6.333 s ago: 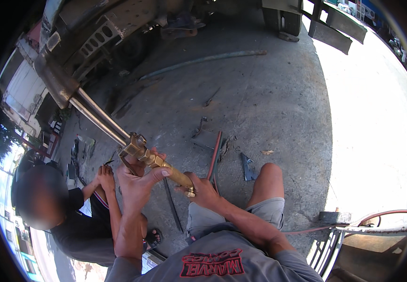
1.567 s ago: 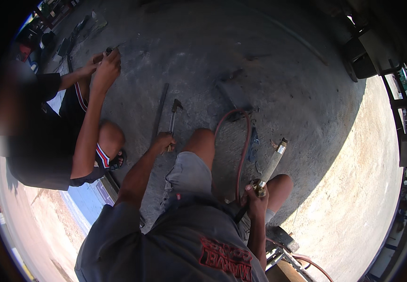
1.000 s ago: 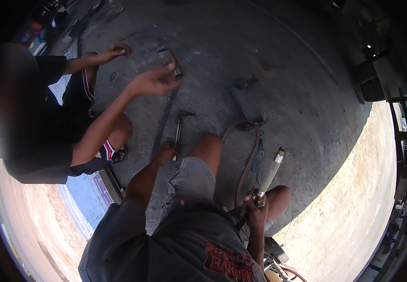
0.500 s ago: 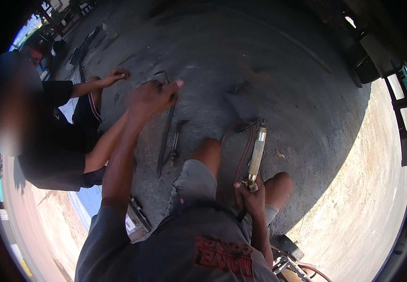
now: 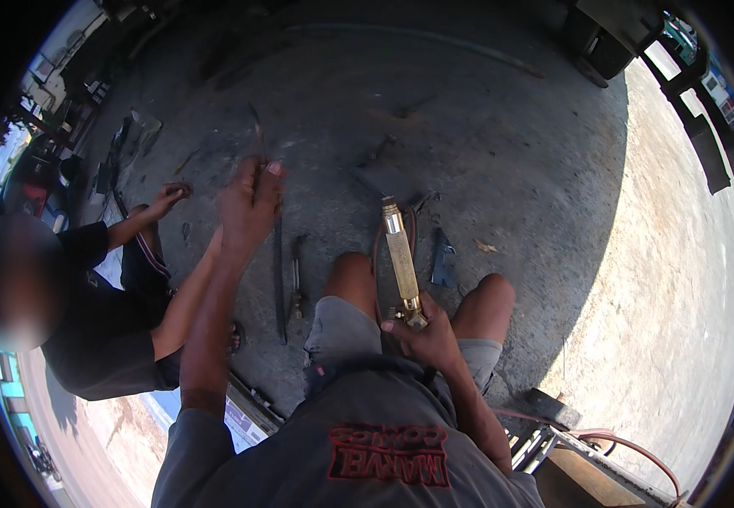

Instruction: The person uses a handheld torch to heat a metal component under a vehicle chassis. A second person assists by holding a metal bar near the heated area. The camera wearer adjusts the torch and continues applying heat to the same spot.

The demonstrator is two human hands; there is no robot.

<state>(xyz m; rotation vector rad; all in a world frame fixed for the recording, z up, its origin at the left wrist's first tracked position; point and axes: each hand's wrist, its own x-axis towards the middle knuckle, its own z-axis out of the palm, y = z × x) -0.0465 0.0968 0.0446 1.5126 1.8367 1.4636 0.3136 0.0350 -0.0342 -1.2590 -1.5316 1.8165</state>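
Fingers of the right hand grasp one handle, partly hiding one hose. At ten o'clock, the left hand clasps one blurred tube, lower end hidden.

Left arm: one, bare below the short sleeve, was extended forward and raised. Left hand: was held well ahead of its pair, fingers curled, thumb upward. Right arm: one, was bent, the forearm slanting inward and forward. Right hand: was held lower, fingers wrapped in a grip, thumb pointing left.
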